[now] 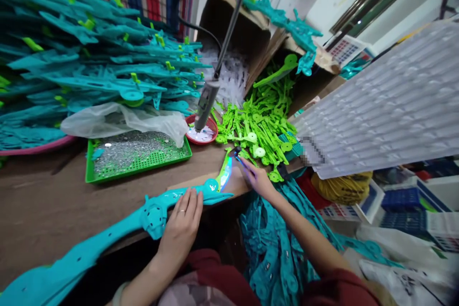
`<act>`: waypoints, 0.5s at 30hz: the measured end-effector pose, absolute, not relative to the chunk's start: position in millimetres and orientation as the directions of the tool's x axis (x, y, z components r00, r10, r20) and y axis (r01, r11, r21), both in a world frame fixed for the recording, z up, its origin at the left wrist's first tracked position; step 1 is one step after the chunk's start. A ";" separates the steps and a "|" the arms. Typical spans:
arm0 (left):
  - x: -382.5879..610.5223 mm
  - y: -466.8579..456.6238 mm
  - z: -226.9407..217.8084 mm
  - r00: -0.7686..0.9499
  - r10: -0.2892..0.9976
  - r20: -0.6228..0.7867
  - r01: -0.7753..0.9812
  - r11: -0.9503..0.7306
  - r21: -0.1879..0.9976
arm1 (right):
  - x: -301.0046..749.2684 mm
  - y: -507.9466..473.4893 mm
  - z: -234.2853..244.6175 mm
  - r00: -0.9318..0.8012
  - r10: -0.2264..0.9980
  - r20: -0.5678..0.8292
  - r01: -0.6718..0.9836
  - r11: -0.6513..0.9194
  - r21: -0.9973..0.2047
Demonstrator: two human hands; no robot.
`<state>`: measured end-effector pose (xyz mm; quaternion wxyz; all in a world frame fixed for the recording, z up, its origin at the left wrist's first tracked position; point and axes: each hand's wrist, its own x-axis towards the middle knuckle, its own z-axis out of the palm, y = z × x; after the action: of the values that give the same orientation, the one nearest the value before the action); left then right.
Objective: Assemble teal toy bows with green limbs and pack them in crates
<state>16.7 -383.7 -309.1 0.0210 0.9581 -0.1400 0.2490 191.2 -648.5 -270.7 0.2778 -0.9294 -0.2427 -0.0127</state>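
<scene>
A long teal plastic part (158, 213) lies along the table's front edge, its slim end toward the middle. My left hand (184, 217) rests on it with fingers stretched flat; the thumb is hidden. Touching its round end is a bright green plastic arm (224, 169), standing out away from me, with bluish-white light along one side. My right hand (257, 178) is closed around a slim blue tool with a black head (236, 151), held near the green arm's far tip. What kind of tool it is, I cannot make out.
A grey electric screwdriver (207, 105) hangs over a red basket (208, 141) of white pieces. A green tray (138, 174) holds small metal parts. Green arms (254, 124) pile up behind my right hand. Teal parts heap at the left (107, 67) and below the table (268, 248).
</scene>
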 end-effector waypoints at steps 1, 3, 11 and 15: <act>16.1 -381.5 -306.1 0.840 -0.258 0.478 -0.289 -0.957 -0.008 | 198.5 -650.3 -270.0 0.862 0.482 0.160 0.497 -0.738 -0.457; 13.9 -372.3 -298.2 0.853 -0.237 0.465 -0.296 -0.953 0.058 | 218.3 -654.1 -265.9 0.839 0.503 0.208 0.544 -0.786 -0.294; -7.8 -307.2 -298.4 0.877 -0.220 0.428 -0.297 -0.947 0.123 | 308.8 -586.0 -242.1 0.653 0.697 0.296 0.663 -0.715 0.222; -11.9 -303.7 -301.1 0.891 -0.208 0.405 -0.300 -0.937 0.179 | 327.9 -500.6 -238.7 0.467 0.883 0.054 0.869 -0.469 0.155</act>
<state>-11.9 -303.7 -301.1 0.1191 0.9649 -0.1315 0.1935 327.9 -500.6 -238.7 -0.0527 -0.8548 -0.5123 -0.0631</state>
